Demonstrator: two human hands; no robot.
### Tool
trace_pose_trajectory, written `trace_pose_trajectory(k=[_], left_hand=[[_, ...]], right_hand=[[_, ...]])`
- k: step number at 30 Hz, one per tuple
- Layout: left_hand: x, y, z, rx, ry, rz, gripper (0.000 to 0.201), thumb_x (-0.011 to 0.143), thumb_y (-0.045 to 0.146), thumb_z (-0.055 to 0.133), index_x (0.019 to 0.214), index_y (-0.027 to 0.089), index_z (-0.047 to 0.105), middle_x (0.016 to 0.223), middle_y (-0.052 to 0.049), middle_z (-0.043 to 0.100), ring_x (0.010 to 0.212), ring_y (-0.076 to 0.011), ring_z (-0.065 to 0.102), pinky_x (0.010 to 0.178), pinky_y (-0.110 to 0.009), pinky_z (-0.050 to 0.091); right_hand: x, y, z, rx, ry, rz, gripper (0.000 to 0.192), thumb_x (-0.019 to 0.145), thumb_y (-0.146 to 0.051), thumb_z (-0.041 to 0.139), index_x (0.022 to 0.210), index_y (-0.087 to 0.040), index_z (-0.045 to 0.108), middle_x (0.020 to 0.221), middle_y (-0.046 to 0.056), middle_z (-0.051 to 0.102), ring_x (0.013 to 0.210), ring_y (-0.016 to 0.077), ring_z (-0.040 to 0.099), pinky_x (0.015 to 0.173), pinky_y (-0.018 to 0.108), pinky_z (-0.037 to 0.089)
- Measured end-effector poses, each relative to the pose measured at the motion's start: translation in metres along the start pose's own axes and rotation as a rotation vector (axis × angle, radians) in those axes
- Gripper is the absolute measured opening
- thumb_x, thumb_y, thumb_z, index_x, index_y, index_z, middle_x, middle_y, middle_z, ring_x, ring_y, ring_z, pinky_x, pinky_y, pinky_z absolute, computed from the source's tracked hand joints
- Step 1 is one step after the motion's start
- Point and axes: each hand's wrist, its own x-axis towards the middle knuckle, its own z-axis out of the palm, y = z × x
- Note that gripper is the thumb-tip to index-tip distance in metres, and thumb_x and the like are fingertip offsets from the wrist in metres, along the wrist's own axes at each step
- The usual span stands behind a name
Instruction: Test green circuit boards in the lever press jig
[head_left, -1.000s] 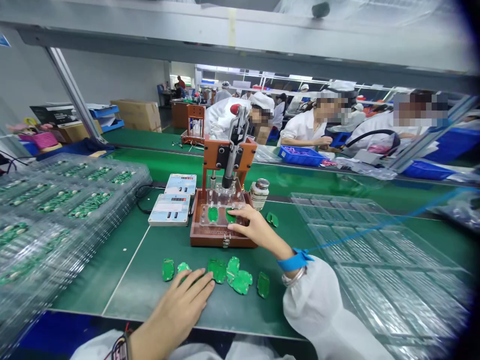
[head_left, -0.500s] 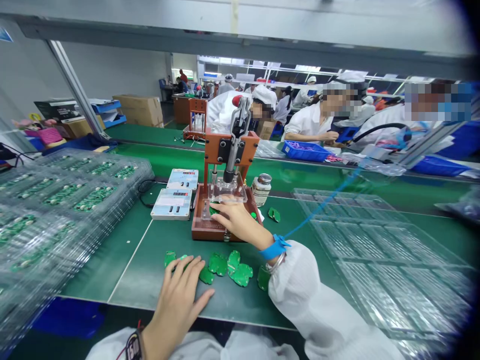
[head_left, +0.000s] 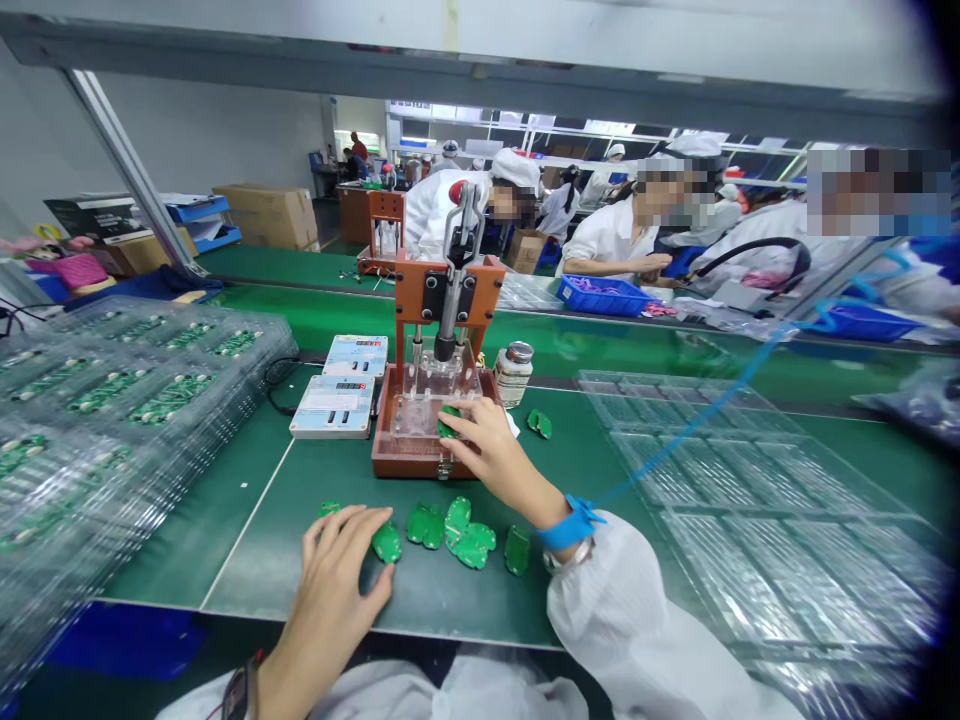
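Observation:
My right hand (head_left: 491, 450) is at the front of an orange-and-brown toggle press fixture (head_left: 450, 290), thumb and fingers closed on a green circuit board (head_left: 448, 421) at the right of its clear plate. A blue wrist strap is on that wrist. My left hand (head_left: 337, 560) rests over the bench with fingers bent and thumb apart, beside a green circuit board (head_left: 387, 542); another board (head_left: 330, 508) is partly hidden behind its fingers. To the right lie more green boards (head_left: 471, 545), and a single one (head_left: 517, 550) near my right wrist.
Two counter boxes (head_left: 334, 405) stand left of the fixture, a lidded jar (head_left: 514, 375) right of it, with small boards (head_left: 539, 424) nearby. Stacked clear trays (head_left: 255, 375) with boards are at left, clear trays (head_left: 712, 480) at right. Co-workers sit opposite, by a blue bin (head_left: 604, 297).
My right hand has drawn back to the right across the fixture with the green board in its fingers. My left hand has shifted left and its fingers are more bent; the board beside it moved slightly left.

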Motion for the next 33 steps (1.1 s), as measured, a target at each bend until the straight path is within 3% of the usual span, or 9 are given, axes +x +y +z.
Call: trace_pose_trajectory(k=[4, 7, 11, 18, 22, 28, 33], left_hand=[[0.0, -0.019, 0.002, -0.034, -0.066, 0.03, 0.045, 0.075, 0.007, 0.046, 0.115, 0.025, 0.056, 0.113, -0.006, 0.066, 0.106, -0.0262, 0.058, 0.087, -0.044, 0.042], [0.004, -0.023, 0.0, -0.034, -0.159, 0.055, 0.048, 0.079, 0.009, 0.048, 0.123, 0.027, 0.053, 0.129, -0.008, 0.057, 0.12, -0.028, 0.05, 0.093, -0.047, 0.041], [0.024, -0.016, -0.005, -0.101, -0.316, 0.147, 0.052, 0.085, 0.019, 0.057, 0.134, 0.026, 0.044, 0.14, -0.009, 0.047, 0.129, -0.0276, 0.041, 0.1, -0.047, 0.039], [0.062, -0.016, 0.003, -0.349, -0.553, 0.197, 0.057, 0.083, 0.017, 0.065, 0.136, 0.025, 0.044, 0.133, -0.008, 0.054, 0.123, -0.0215, 0.048, 0.102, -0.041, 0.042], [0.069, -0.014, 0.006, -0.408, -0.556, 0.143, 0.055, 0.08, 0.014, 0.067, 0.13, 0.025, 0.05, 0.122, -0.007, 0.059, 0.113, -0.0202, 0.054, 0.097, -0.038, 0.046], [0.066, -0.002, 0.004, -0.381, -0.512, 0.12, 0.06, 0.074, 0.017, 0.074, 0.128, 0.024, 0.051, 0.12, -0.007, 0.058, 0.112, -0.0218, 0.052, 0.097, -0.039, 0.046], [0.061, 0.001, 0.015, -0.39, -0.48, 0.088, 0.053, 0.076, 0.015, 0.071, 0.126, 0.024, 0.053, 0.114, -0.006, 0.058, 0.106, -0.0207, 0.055, 0.093, -0.038, 0.048]], right_hand=[[-0.04, 0.056, -0.025, -0.049, 0.144, 0.214, 0.032, 0.09, -0.037, 0.05, 0.116, -0.022, 0.063, 0.12, 0.012, 0.056, 0.115, 0.0265, 0.048, 0.098, 0.049, 0.042], [-0.067, 0.11, -0.041, -0.073, 0.128, 0.43, 0.04, 0.086, -0.047, 0.05, 0.11, -0.018, 0.066, 0.113, 0.015, 0.061, 0.109, 0.0294, 0.053, 0.096, 0.053, 0.042], [-0.091, 0.15, -0.045, -0.039, 0.067, 0.515, 0.043, 0.083, -0.051, 0.052, 0.105, -0.018, 0.068, 0.107, 0.014, 0.065, 0.104, 0.0289, 0.058, 0.095, 0.051, 0.045], [-0.099, 0.153, -0.032, -0.018, 0.027, 0.575, 0.053, 0.082, -0.048, 0.054, 0.125, -0.017, 0.056, 0.119, 0.014, 0.061, 0.112, 0.028, 0.056, 0.098, 0.049, 0.042], [-0.098, 0.153, -0.029, -0.041, 0.041, 0.602, 0.057, 0.082, -0.05, 0.052, 0.128, -0.015, 0.053, 0.123, 0.016, 0.056, 0.116, 0.0293, 0.052, 0.099, 0.05, 0.04], [-0.097, 0.149, -0.027, -0.052, 0.066, 0.612, 0.058, 0.085, -0.055, 0.046, 0.128, -0.017, 0.051, 0.119, 0.016, 0.056, 0.116, 0.0291, 0.051, 0.099, 0.05, 0.039], [-0.096, 0.146, -0.028, -0.051, 0.098, 0.608, 0.055, 0.086, -0.055, 0.044, 0.126, -0.018, 0.052, 0.117, 0.015, 0.057, 0.112, 0.0283, 0.053, 0.097, 0.048, 0.042]])
